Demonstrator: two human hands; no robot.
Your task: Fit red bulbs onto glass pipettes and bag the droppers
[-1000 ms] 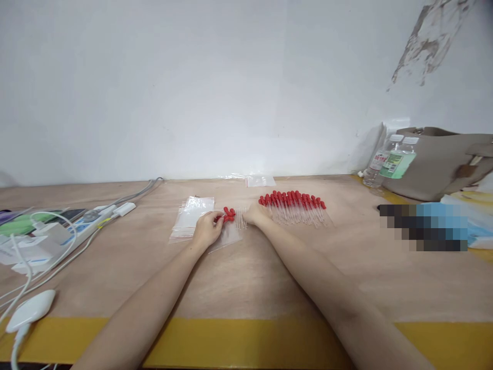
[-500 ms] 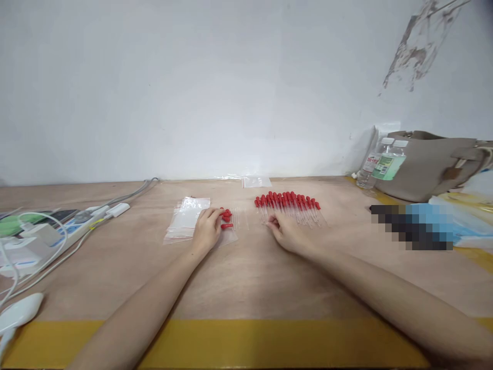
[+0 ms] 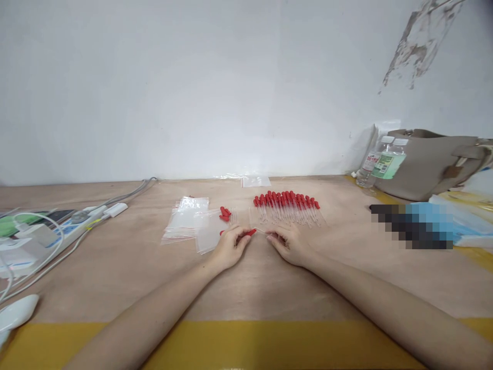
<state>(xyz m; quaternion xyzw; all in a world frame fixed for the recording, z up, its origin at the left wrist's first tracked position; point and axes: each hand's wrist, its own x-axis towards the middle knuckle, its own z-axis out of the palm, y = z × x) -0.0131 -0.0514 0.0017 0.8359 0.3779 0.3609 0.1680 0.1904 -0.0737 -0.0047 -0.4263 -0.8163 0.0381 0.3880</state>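
Note:
My left hand (image 3: 231,247) is closed on a red rubber dropper bulb (image 3: 251,232), its open end pointing right. Facing it, my right hand (image 3: 289,244) pinches a thin clear glass tube (image 3: 261,231). The tube's tip is at or very near the bulb; whether it is inside I cannot tell. Loose red bulbs (image 3: 225,214) lie behind my left hand, beside several bare clear tubes (image 3: 234,215). Beyond my right hand, assembled droppers (image 3: 287,199) with red bulbs lie in a row, tubes toward me.
Clear zip bags (image 3: 188,216) are stacked to the left, and another bag (image 3: 256,181) lies by the wall. A power strip (image 3: 71,228) with cables fills the left side. Two bottles (image 3: 389,163), a taupe handbag (image 3: 435,164) and a blue package (image 3: 431,218) stand or lie at the right.
My left hand has moved right and nearer from the loose bulbs, now with a red bulb. My right hand has come slightly nearer with the tube. Both hands meet in the middle.

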